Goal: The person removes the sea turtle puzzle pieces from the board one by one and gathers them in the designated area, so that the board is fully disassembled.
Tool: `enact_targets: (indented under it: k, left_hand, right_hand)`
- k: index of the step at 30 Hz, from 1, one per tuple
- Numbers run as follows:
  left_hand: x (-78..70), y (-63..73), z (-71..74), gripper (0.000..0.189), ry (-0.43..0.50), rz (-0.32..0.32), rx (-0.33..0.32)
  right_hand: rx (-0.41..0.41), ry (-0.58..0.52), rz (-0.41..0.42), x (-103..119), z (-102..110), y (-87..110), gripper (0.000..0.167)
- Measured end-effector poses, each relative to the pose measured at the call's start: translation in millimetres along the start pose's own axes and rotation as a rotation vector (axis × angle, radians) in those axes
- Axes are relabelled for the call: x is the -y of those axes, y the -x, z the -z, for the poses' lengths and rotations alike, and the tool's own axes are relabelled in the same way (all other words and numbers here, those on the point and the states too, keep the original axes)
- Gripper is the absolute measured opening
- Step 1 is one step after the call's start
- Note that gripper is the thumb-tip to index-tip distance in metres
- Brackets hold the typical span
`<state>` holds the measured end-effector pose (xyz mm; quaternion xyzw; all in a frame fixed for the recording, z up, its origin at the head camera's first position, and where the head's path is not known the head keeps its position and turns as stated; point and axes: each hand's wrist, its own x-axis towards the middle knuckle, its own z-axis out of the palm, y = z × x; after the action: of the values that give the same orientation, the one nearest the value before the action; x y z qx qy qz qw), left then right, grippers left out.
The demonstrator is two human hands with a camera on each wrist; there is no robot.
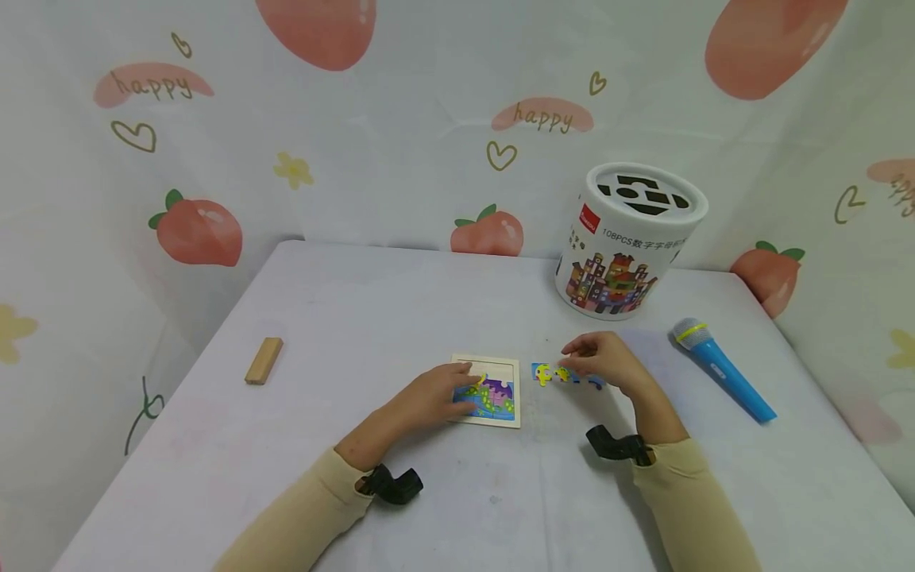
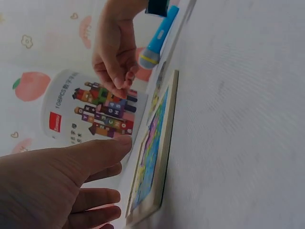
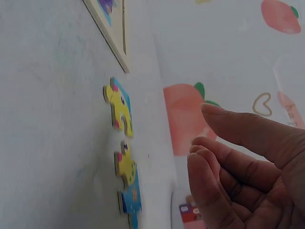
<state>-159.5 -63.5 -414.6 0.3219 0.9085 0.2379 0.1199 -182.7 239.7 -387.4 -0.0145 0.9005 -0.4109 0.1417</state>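
Observation:
A square jigsaw puzzle in a wooden tray [image 1: 518,397] lies mid-table, with purple, green and blue pieces in its lower part and bare wood along its top. My left hand [image 1: 429,395] is over the tray's left side, fingers spread and holding nothing. To the tray's right, several loose puzzle pieces lie in a row: a yellow-and-blue piece [image 3: 125,109], another yellow piece [image 3: 126,167] and a blue piece [image 3: 131,198]. Above this row hovers my right hand [image 1: 604,361], its fingers loosely bent. The right wrist view shows a gap between its thumb and fingers, with nothing in it.
Behind the right hand stands a white bucket [image 1: 622,238] with a slotted lid. A blue toy microphone [image 1: 725,372] lies to the right. Over on the left is a small wooden block [image 1: 264,361]. A printed cloth [image 1: 386,159] hangs behind the table.

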Motion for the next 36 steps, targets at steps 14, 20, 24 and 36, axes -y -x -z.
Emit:
enact_targets:
  k: [14,20,24,36]
  left_hand:
    - [18.9,21.8,7.0,0.044,0.028,-0.037,0.02]
    - [17.8,24.2,4.3,0.044,0.034,-0.027,0.039]
    - [15.6,25.8,4.7,0.043,0.025,-0.025,0.034]
    - [15.9,26.9,3.7,0.04,-0.004,-0.062,0.041]
  right_hand:
    - [0.058,-0.014,0.075,21,-22,-16.0,0.03]
    - [0.085,-0.03,0.079,30,-34,-21.7,0.028]
    - [0.108,-0.035,0.097,36,-42,-23.9,0.028]
    - [0.178,-0.038,0.18,47,-69,-35.7,0.024]
